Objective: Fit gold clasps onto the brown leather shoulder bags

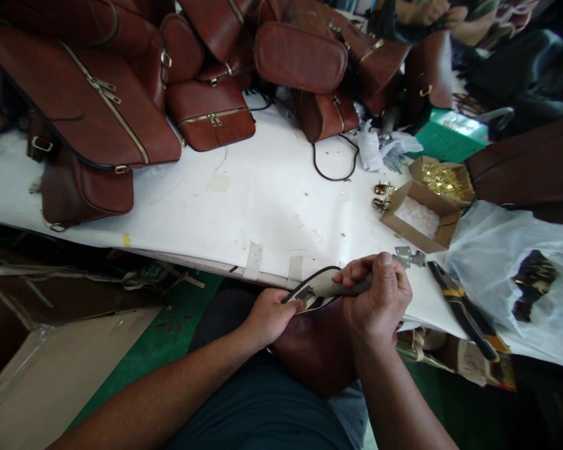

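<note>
A dark reddish-brown leather bag (316, 350) rests on my lap against the table's front edge, its black-piped opening facing up. My left hand (272, 315) pinches the rim of that opening, with the thumb beside a small grey metal plate (304, 292). Closed in a fist over the bag's right side, my right hand (380, 297) grips a tan-grey, handle-like piece (328, 287) that points left toward the plate. Its exact kind is not clear, and its right end is hidden in the fist.
Several brown leather bags (122, 119) crowd the back and left of the white table (263, 200). At right are cardboard boxes of gold fittings (445, 181) and white pieces (417, 215), loose metal plates (409, 256), pliers (466, 312) and a plastic bag (511, 250). Another person's hands (436, 12) show at the back.
</note>
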Tool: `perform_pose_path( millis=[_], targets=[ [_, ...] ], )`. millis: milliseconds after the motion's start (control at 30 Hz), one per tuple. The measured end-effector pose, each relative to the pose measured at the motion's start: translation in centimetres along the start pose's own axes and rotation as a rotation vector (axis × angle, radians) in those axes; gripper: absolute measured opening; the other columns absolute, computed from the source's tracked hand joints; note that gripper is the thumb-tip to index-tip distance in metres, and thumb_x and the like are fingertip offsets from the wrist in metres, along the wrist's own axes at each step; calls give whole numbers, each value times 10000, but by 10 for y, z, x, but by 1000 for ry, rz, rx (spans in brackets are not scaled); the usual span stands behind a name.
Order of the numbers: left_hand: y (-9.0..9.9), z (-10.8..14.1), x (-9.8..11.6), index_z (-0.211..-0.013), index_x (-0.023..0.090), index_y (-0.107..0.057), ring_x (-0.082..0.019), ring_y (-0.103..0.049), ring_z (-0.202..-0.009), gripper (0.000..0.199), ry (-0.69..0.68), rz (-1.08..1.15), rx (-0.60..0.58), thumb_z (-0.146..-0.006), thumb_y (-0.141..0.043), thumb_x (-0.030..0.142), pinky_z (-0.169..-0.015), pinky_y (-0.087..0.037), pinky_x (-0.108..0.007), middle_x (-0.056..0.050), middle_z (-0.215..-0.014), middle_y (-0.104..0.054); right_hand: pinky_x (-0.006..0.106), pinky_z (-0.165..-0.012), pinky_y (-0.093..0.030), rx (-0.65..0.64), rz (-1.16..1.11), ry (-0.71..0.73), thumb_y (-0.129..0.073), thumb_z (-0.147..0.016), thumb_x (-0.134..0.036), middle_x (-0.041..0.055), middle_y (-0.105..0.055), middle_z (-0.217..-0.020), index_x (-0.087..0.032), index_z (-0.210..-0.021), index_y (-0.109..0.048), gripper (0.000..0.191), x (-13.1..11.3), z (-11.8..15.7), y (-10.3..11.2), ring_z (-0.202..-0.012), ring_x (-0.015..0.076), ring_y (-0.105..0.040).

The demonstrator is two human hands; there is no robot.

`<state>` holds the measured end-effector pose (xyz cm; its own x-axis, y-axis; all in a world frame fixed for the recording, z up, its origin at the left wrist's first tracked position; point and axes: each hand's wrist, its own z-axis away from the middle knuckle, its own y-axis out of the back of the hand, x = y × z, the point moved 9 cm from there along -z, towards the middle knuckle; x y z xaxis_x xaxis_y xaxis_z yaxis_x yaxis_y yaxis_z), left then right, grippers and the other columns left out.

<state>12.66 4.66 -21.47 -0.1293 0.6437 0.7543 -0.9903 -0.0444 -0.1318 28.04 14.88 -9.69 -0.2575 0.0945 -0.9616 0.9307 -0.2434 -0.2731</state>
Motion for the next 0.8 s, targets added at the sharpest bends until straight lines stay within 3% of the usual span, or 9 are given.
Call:
perform_pose_path(
  millis=[133, 367, 467, 633, 800],
  targets=[
    [-1, 1, 3, -607, 181, -554, -101, -364, -541, 373, -5, -18, 7, -751, -688, 497, -530, -236, -261, 44, -573, -442, 291, -532, -560, -39, 14, 52, -681, -989, -405, -66, -530, -599, -218, -793, -568, 294, -5, 7, -1, -487, 115, -526],
    [0, 2, 7, -614, 176, -567, -113, -345, -597, 397, -77, -82, 23, -762, -690, 523, -570, -248, -266, 37, -601, -418, 345, -626, -567, -315, 141, 263, -634, -1026, -345, -13, -601, -657, -221, -813, -613, 248, -27, 41, -18, -640, 180, -658],
    [1, 3, 10, -610, 176, -562, -120, -356, -618, 403, -115, -109, 30, -765, -693, 525, -578, -240, -264, 33, -610, -417, 343, -636, -555, -379, 152, 261, -636, -1027, -325, -2, -622, -666, -219, -816, -614, 238, -24, 48, -22, -675, 191, -674],
    [2, 5, 12, -598, 177, -560, -121, -355, -602, 401, -132, -137, 54, -768, -683, 519, -570, -230, -266, 35, -591, -406, 335, -620, -574, -244, 11, 166, -611, -1048, -328, -42, -573, -636, -222, -813, -589, 259, -25, 33, -14, -558, 142, -596],
    [3, 2, 9, -592, 181, -534, -115, -331, -602, 416, -122, -142, 50, -777, -683, 522, -569, -209, -270, 39, -596, -385, 378, -601, -597, -242, 9, 353, -645, -1022, -327, -27, -576, -658, -231, -828, -616, 218, -56, 37, -21, -571, 167, -612]
  ],
)
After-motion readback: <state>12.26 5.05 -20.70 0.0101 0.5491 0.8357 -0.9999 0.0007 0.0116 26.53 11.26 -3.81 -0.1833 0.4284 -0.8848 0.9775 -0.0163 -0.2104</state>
